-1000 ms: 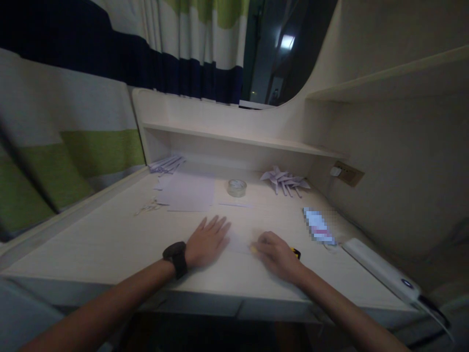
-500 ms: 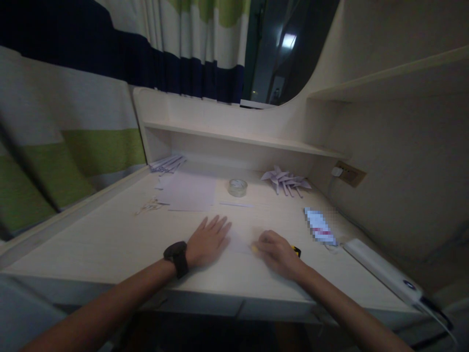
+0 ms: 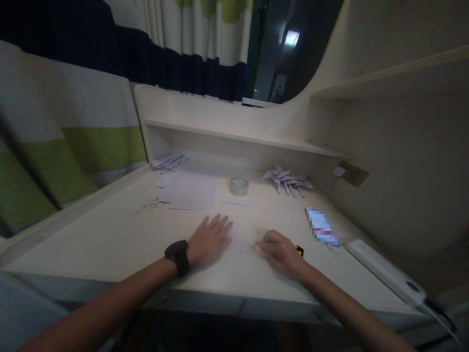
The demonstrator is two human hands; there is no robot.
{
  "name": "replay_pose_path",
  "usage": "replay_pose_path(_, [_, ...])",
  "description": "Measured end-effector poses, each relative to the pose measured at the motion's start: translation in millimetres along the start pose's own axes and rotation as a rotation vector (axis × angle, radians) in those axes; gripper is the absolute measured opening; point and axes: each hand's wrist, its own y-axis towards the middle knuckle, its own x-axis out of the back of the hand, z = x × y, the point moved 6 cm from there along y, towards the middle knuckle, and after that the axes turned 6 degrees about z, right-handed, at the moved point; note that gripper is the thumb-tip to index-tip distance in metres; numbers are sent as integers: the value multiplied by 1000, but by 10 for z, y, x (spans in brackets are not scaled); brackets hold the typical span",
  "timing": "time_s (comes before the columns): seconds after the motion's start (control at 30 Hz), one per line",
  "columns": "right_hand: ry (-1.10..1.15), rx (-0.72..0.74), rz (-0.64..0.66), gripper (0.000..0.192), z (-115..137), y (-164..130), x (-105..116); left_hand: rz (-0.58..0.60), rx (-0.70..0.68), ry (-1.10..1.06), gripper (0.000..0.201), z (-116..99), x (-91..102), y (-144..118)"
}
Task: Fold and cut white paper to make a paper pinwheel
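Dim and grainy overall — the pale surface [image 3: 110, 234] catches soft light from above, a bright patch glows beyond the curtain [image 3: 176, 54], and the edges bend and blur.

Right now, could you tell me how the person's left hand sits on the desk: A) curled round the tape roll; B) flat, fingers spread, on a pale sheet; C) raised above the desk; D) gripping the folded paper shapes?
B: the left hand lies palm down, fingers spread, on the pale sheet; the tape roll sits apart, farther back.
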Motion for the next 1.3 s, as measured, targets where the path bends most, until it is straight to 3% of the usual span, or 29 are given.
replay_pose_path(0.53, [51,1,11,19,-23,-94,42,-16,-9,7,54,2,-11,-4])
replay_pose_path(0.83, [107,-86,88,21,-40,-214,124,-30,-2,-23,53,18,1,-29])
replay_pose_path(0.97, [103,-173,107,23,-235,-255,156,-57,19,-59,52,46,9,-24])
replay_pose_path(1.1, [-14,-310,37,28,-423,-358,267,-106,28,-56,50,46,47,-28])
replay_pose_path(1.3, [-194,-508,67,35,-424,-560,358,-192,48,-43,47,25,119,-42])
